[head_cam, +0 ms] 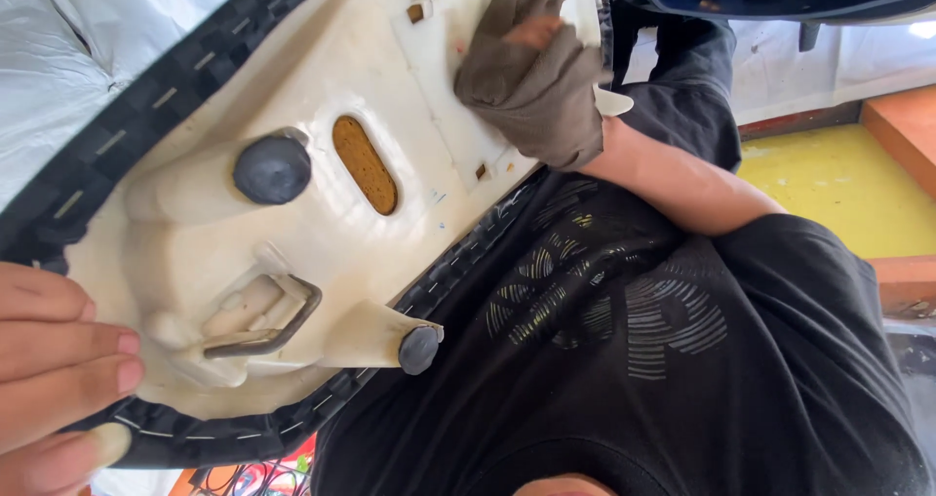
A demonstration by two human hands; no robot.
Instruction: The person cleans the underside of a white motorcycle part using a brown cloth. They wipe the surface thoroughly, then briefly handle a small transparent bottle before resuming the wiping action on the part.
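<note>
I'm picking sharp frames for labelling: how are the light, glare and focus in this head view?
Head view: bright, even daylight; the seat base is sharp with soft sheen, not harsh glare. The white sheet at top left is nearly blown out. The left hand, close to the lens, is slightly soft; the right hand in the cloth is clear.

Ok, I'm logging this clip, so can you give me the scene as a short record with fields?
object: upturned seat, cream underside, black stapled edge
left hand: fingers on the seat's edge
right hand: holds a brown cloth against the underside
fittings: metal loop, two dark rubber stops, orange oval patch
clothing: black printed shirt
</note>
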